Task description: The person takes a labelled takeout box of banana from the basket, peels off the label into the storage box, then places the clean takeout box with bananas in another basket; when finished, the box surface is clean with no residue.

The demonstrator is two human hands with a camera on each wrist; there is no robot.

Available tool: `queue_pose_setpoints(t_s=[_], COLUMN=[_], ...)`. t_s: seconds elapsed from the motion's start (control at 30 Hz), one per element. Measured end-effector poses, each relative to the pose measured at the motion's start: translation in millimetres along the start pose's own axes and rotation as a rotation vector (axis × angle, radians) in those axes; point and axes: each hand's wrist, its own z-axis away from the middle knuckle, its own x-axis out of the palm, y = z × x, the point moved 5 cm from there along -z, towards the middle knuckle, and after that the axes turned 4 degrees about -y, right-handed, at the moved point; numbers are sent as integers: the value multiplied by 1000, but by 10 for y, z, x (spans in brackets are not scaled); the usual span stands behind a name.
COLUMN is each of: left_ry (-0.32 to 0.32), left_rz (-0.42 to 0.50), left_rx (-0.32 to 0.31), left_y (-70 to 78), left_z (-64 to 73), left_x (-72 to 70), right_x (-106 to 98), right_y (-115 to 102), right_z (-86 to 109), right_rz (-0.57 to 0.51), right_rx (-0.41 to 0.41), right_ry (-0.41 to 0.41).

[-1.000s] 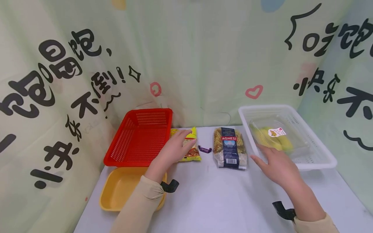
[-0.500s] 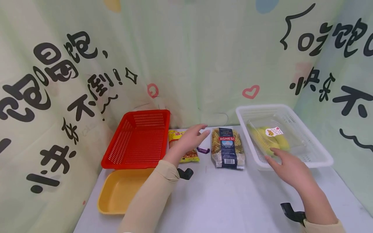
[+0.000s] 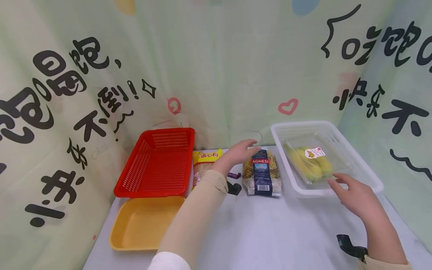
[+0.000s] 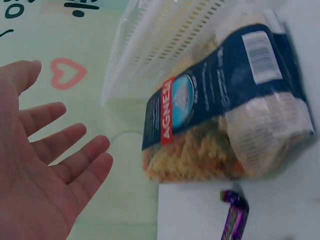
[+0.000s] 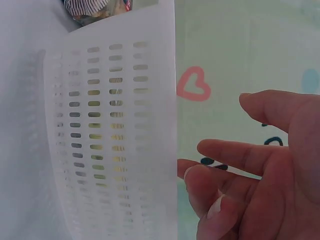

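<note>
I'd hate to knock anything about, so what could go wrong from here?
The left hand, close to the AGNESI bag, might nudge it or the small purple packet beside it. The right hand, near the front of the white basket, could bump it and jolt the clear package inside.

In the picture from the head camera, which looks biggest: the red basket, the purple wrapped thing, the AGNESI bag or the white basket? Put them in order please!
From largest to smallest:
1. White basket
2. Red basket
3. AGNESI bag
4. Purple wrapped thing, easily the tiniest
</note>
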Motion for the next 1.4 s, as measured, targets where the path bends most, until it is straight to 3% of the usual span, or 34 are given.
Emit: queue_pose_setpoints(t_s=[0.27, 0.63, 0.83, 1.1, 1.4], left_ry=[-31, -22, -26, -45, -42], left_rz=[91, 105, 113, 71, 72], left_rx=[-9, 6, -28, -15, -33], left_y=[124, 329, 407, 595, 665], left_z=[-347, -610, -710, -855, -933], left_x=[184, 331, 393, 558, 709], right_x=[-77, -145, -148, -166, -170], right_y=[183, 365, 405, 444, 475], right_z=[16, -44, -80, -76, -70], right_rz=[-46, -113, -124, -111, -108], right_rx=[48, 91, 89, 84, 110], right_ry=[1, -15, -23, -38, -51])
